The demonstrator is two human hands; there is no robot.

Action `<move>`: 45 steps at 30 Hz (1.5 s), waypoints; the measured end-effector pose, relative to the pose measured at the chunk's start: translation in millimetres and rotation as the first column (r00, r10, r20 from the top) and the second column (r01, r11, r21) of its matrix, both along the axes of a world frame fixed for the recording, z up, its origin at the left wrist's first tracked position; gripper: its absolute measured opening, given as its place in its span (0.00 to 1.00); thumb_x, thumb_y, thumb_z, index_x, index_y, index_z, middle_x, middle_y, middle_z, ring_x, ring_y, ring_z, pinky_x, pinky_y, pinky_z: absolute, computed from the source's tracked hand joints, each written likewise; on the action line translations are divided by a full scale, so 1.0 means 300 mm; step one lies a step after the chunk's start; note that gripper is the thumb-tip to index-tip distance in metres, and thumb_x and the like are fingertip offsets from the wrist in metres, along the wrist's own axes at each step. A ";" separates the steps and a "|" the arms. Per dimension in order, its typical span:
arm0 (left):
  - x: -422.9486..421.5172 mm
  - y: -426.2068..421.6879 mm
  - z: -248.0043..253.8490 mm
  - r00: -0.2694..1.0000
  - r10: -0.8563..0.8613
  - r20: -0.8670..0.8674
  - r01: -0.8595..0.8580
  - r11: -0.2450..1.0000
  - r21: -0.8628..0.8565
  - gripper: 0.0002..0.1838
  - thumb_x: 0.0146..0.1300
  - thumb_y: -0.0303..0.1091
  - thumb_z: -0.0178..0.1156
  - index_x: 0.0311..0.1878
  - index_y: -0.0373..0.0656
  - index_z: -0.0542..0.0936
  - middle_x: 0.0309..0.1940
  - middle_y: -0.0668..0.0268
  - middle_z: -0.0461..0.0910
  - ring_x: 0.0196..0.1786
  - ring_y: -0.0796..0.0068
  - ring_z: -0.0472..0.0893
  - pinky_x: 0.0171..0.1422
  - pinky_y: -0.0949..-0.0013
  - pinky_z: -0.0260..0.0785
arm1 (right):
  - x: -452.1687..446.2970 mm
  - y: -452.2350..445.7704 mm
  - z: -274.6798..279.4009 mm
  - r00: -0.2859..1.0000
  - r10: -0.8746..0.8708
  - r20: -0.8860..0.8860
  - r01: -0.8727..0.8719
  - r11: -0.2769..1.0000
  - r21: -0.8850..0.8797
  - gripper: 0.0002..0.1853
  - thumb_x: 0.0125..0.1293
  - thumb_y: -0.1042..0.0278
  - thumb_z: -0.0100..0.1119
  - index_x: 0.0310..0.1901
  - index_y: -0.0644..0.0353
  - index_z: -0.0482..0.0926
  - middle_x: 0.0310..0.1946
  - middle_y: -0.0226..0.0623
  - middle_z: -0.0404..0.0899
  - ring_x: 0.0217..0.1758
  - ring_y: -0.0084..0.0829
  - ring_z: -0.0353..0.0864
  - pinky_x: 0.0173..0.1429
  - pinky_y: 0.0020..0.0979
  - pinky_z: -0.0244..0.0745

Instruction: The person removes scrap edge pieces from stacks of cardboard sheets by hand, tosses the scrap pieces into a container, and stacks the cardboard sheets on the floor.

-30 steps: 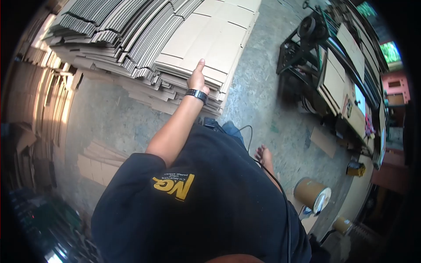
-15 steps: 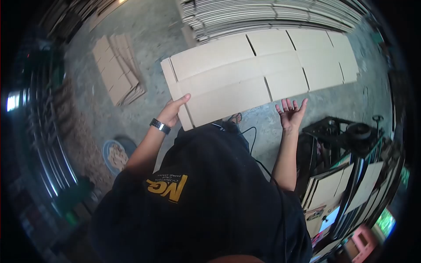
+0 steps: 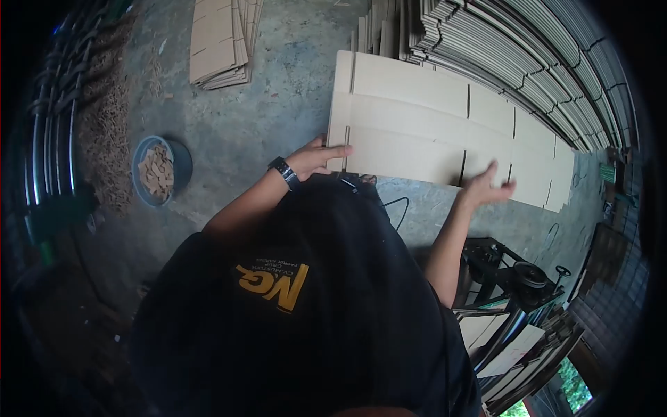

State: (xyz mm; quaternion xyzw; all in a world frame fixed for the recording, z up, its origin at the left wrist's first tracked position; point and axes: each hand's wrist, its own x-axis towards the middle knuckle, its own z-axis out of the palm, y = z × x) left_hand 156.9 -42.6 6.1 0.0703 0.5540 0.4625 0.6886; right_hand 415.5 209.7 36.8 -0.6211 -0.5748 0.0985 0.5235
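Left grip (image 3: 318, 160) holds the cardboard (image 3: 410, 115) by one end, thumb on top. Right grip (image 3: 488, 191), spread wide, is at the cardboard's near edge. Left of both sits a bucket (image 3: 183, 167)

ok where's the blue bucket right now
In the head view, the blue bucket stands on the floor to the person's left, between the strewn brown scraps and the watch on the left wrist.

The grey floor (image 3: 233, 132) bears a blue bucket (image 3: 183, 168), a cardboard pile (image 3: 214, 43) and scattered scraps (image 3: 105, 132).
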 end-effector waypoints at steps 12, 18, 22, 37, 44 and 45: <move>-0.018 0.013 -0.067 0.990 -0.142 -0.006 0.142 0.981 0.130 0.32 0.51 0.44 0.72 0.58 0.44 0.75 0.49 0.69 0.79 0.45 0.78 0.73 0.41 0.70 0.64 | -0.406 -0.054 -0.076 0.562 0.483 0.672 -0.277 0.875 -0.397 0.36 0.62 0.39 0.50 0.64 0.56 0.63 0.64 0.46 0.58 0.72 0.40 0.50 0.70 0.64 0.36; -0.035 0.009 -0.121 0.992 -0.112 0.060 0.098 0.976 0.193 0.26 0.55 0.39 0.70 0.55 0.44 0.75 0.43 0.69 0.78 0.39 0.79 0.72 0.38 0.73 0.65 | -0.415 -0.050 -0.083 0.528 0.497 0.689 -0.284 0.867 -0.409 0.35 0.62 0.38 0.48 0.64 0.56 0.62 0.62 0.45 0.58 0.71 0.39 0.50 0.68 0.64 0.38; -0.058 0.016 -0.151 0.981 -0.175 0.086 0.156 0.969 0.190 0.24 0.53 0.38 0.72 0.52 0.46 0.77 0.43 0.70 0.79 0.43 0.77 0.74 0.38 0.72 0.66 | -0.415 -0.046 -0.087 0.528 0.485 0.698 -0.280 0.875 -0.396 0.36 0.62 0.38 0.48 0.64 0.56 0.62 0.62 0.46 0.58 0.71 0.40 0.49 0.68 0.64 0.38; -0.108 0.020 -0.141 0.945 -0.276 0.175 0.254 0.957 0.139 0.13 0.57 0.32 0.67 0.45 0.45 0.79 0.38 0.71 0.79 0.39 0.78 0.75 0.40 0.74 0.66 | -0.420 -0.069 -0.066 0.555 0.466 0.689 -0.265 0.884 -0.384 0.34 0.62 0.39 0.48 0.62 0.56 0.63 0.62 0.46 0.60 0.72 0.42 0.49 0.67 0.67 0.38; -0.182 0.023 -0.173 0.907 -0.392 0.152 0.372 0.917 0.144 0.12 0.54 0.26 0.67 0.42 0.39 0.79 0.33 0.65 0.80 0.34 0.75 0.78 0.41 0.71 0.71 | -0.435 -0.073 -0.089 0.535 0.469 0.703 -0.262 0.883 -0.389 0.35 0.62 0.39 0.47 0.63 0.56 0.63 0.62 0.46 0.60 0.72 0.42 0.48 0.67 0.68 0.36; -0.192 0.026 -0.175 0.897 -0.416 0.151 0.397 0.907 0.138 0.10 0.54 0.25 0.67 0.40 0.38 0.79 0.31 0.65 0.80 0.32 0.75 0.78 0.40 0.71 0.71 | -0.439 -0.077 -0.083 0.532 0.480 0.698 -0.266 0.877 -0.400 0.35 0.63 0.38 0.47 0.63 0.56 0.62 0.63 0.46 0.60 0.72 0.42 0.48 0.67 0.68 0.36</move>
